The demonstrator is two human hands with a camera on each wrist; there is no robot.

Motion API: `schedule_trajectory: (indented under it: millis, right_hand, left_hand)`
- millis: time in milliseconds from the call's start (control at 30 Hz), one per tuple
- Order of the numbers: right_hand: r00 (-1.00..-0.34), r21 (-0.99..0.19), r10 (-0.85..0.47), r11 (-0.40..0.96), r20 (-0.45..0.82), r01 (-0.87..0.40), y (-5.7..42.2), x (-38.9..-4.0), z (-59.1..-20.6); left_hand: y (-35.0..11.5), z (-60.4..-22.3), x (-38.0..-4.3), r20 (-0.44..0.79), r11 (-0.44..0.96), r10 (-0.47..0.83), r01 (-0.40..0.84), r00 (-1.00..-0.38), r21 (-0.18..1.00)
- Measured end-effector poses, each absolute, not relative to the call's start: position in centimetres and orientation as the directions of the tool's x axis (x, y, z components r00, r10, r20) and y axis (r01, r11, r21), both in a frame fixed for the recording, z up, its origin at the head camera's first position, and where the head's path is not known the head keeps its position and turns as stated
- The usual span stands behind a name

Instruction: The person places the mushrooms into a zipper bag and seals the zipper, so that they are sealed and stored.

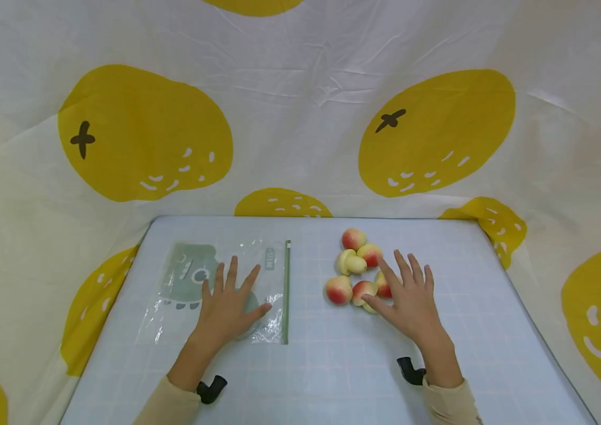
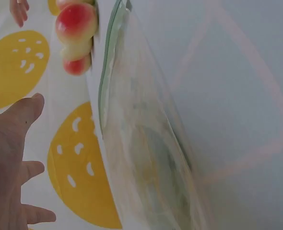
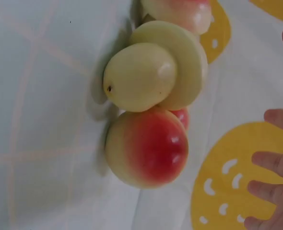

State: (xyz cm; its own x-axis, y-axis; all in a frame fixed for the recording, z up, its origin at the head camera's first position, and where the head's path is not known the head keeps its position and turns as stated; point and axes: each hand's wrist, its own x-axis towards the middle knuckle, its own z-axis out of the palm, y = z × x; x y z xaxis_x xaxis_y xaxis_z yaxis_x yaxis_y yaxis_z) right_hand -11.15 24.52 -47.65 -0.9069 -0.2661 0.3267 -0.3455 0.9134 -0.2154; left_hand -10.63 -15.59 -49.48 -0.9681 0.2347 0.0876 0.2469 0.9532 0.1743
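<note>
My left hand (image 1: 225, 313) hovers over a clear zip bag (image 1: 265, 283) with a green cartoon monster print, its fingers spread and holding nothing. The bag lies flat, its green zip edge toward the right; in the left wrist view the bag (image 2: 146, 158) shows beside the hand. With fingers spread, my right hand (image 1: 411, 304) is over the right side of a group of several red-and-yellow peaches (image 1: 339, 290) and pale mushrooms (image 1: 351, 262), partly hiding some. The right wrist view shows a mushroom (image 3: 141, 76) touching a peach (image 3: 148, 148), apart from the fingers.
A pale blue checked table (image 1: 311, 378) carries everything. Behind and around it hangs a white cloth (image 1: 300, 118) printed with large yellow fruits. Black straps (image 1: 411, 372) sit at both wrists, below beige sleeves (image 1: 451, 404).
</note>
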Motion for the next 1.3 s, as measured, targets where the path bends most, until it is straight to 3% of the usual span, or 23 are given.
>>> schedule_trajectory:
  millis: [367,767,1100,1300]
  right_hand:
    - [-0.852,-0.222,-0.330,0.869,0.406,-0.443,22.8,-11.8,-48.2]
    - [-0.853,-0.232,-0.378,0.849,0.360,-0.474,20.4,-12.3,-48.4]
    - [-0.771,-0.151,-0.499,0.793,0.397,-0.591,17.5,-13.0,-49.0]
    - [-0.781,-0.096,-0.544,0.798,0.308,-0.594,15.4,-13.1,-49.4]
  left_hand:
    - [-13.5,-50.1,-11.0,0.018,0.950,0.252,0.251,-0.968,0.186]
    - [-11.9,-51.1,-11.2,-0.062,0.947,0.274,0.258,-0.960,0.194]
    - [-10.9,-51.8,-11.5,-0.124,0.950,0.261,0.231,-0.957,0.211]
    - [-10.5,-51.7,-11.5,-0.130,0.948,0.261,0.229,-0.956,0.220]
